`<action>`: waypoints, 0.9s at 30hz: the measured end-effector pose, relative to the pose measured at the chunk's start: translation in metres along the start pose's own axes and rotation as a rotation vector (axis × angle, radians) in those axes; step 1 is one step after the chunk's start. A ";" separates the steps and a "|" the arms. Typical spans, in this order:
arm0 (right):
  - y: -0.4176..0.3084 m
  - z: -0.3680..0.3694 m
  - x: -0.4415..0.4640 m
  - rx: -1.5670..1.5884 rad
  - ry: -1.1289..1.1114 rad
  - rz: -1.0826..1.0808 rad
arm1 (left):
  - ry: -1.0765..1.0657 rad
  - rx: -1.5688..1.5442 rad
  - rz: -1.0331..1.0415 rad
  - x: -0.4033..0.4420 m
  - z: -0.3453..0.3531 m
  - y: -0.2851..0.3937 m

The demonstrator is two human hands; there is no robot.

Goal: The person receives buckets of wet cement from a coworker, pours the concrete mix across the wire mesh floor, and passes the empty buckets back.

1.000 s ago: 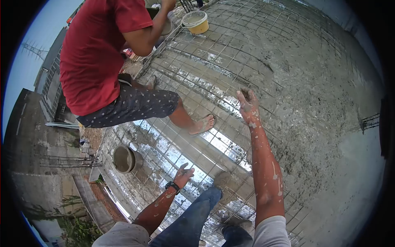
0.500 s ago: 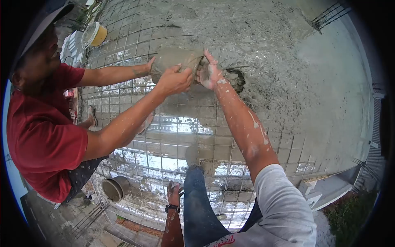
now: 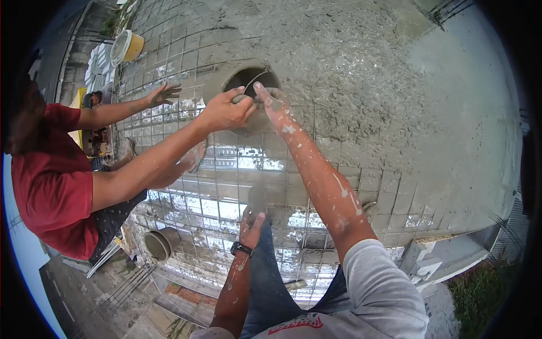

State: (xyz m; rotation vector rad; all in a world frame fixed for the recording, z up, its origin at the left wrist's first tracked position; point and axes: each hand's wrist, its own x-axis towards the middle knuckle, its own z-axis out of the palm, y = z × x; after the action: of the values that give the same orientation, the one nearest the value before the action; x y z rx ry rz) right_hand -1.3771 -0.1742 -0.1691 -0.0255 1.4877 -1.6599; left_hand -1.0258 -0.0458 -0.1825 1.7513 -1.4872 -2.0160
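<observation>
Bucket (image 3: 240, 81) and thin handle (image 3: 256, 79) show in the head view at the far middle of the scene, tipped with the mouth towards you, over the steel mesh (image 3: 389, 189) and beside the wet concrete (image 3: 361, 85). Your right hand (image 3: 274, 107) is at the right side of its mouth, thumb raised and fingers partly curled; you cannot tell whether they close firmly on the rim. Your left hand (image 3: 252, 227) is near you, by your knee, its fingers loosely apart and with nothing visible in them. A co-worker's hand (image 3: 228, 110) touches the rim just left of yours.

Expect the bucket to be stiff and hard to break, probably light if it carries little, and slippery where its grey coating is wet. The rim gives you the surest hold, fingers hooked over; the handle would likely swing.

The mouth is dark, so you cannot make out any contents. Hands and forearms cover part of the near wall, and you cannot tell whether the base rests on the mesh.
</observation>
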 end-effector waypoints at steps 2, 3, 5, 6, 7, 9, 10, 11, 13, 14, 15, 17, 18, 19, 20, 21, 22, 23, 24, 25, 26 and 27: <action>0.045 -0.010 -0.018 -0.182 -0.043 0.058 | 0.017 0.011 0.074 -0.001 -0.028 -0.013; 0.077 -0.019 -0.020 -0.390 -0.019 0.054 | 0.070 -0.057 0.005 0.003 -0.041 -0.013; 0.130 -0.022 -0.023 -0.331 -0.066 -0.116 | 0.146 -0.169 -0.166 -0.002 -0.073 -0.020; 0.139 -0.015 -0.030 -0.465 -0.067 -0.222 | 0.168 -0.230 -0.203 0.000 -0.088 -0.027; 0.113 -0.001 -0.051 -0.936 -0.062 -0.364 | 0.209 -0.243 -0.214 0.000 -0.102 -0.035; 0.103 0.022 -0.075 -1.347 0.012 -0.379 | 0.271 -0.260 -0.251 -0.003 -0.129 -0.051; 0.105 0.036 -0.075 -1.279 0.081 -0.268 | 0.281 -0.251 -0.256 -0.005 -0.142 -0.062; 0.104 0.053 -0.071 -1.202 0.145 -0.181 | 0.286 -0.238 -0.263 -0.009 -0.153 -0.071; 0.081 0.076 -0.059 -1.365 0.186 -0.067 | 0.304 -0.256 -0.282 -0.012 -0.169 -0.086; 0.079 0.086 -0.048 -1.523 0.219 -0.225 | 0.306 -0.245 -0.306 -0.012 -0.179 -0.108; 0.089 0.085 -0.039 -1.687 0.253 -0.353 | 0.297 -0.275 -0.302 -0.012 -0.186 -0.126; 0.138 0.046 0.024 -2.102 -0.040 -0.209 | 0.286 -0.352 -0.311 -0.018 -0.197 -0.117; 0.163 0.020 0.040 -2.221 -0.112 -0.193 | 0.288 -0.354 -0.267 -0.025 -0.202 -0.127; 0.177 -0.004 0.055 -2.268 -0.098 -0.222 | 0.294 -0.349 -0.225 -0.019 -0.211 -0.127; 0.193 -0.029 0.064 -2.286 -0.059 -0.262 | 0.287 -0.321 -0.186 -0.019 -0.219 -0.118; 0.209 -0.055 0.070 -2.296 -0.031 -0.309 | 0.310 -0.309 -0.180 -0.016 -0.229 -0.114; 0.223 -0.078 0.078 -2.310 -0.020 -0.358 | 0.322 -0.303 -0.188 -0.012 -0.235 -0.109; 0.238 -0.094 0.079 -2.309 -0.050 -0.387 | 0.324 -0.285 -0.206 -0.012 -0.240 -0.111; 0.250 -0.107 0.078 -2.303 -0.102 -0.404 | 0.332 -0.282 -0.206 -0.009 -0.245 -0.123; 0.254 -0.104 0.074 -2.289 -0.186 -0.403 | 0.341 -0.282 -0.148 -0.005 -0.247 -0.140; 0.256 -0.100 0.069 -2.272 -0.270 -0.399 | 0.335 -0.186 -0.141 -0.002 -0.249 -0.156; 0.260 -0.097 0.070 -2.250 -0.371 -0.411 | 0.338 -0.093 -0.141 -0.005 -0.248 -0.167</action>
State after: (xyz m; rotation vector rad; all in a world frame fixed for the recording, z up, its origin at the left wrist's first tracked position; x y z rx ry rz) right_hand -1.3226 -0.1119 -0.4429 -1.7022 2.2125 0.5609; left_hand -0.7431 -0.1024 -0.2619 2.0803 -1.1790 -1.7003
